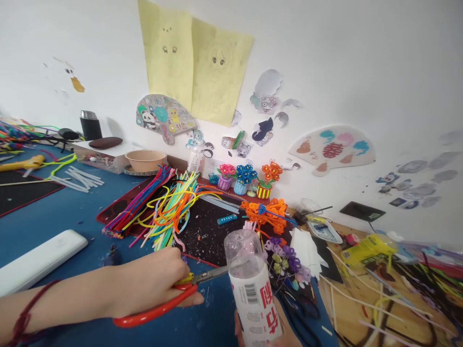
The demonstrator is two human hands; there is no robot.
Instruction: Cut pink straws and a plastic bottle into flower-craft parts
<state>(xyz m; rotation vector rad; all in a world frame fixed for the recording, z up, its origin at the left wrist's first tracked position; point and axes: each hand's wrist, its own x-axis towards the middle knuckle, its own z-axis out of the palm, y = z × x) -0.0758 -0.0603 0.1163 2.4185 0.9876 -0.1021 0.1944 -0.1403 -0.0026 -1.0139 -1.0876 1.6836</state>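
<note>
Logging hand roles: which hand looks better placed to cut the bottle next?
Probably the left hand: it holds the red-handled scissors, which point toward the bottle. The right hand holds the bottle, so seems better suited to steadying it.

- two yellow sheets [204, 67] with drawn eyes on the wall [325, 62]
- a panda-decorated fan [163, 115] at their lower edge
- a beige bowl [146, 165] beside a white-topped box [125, 147]
</note>
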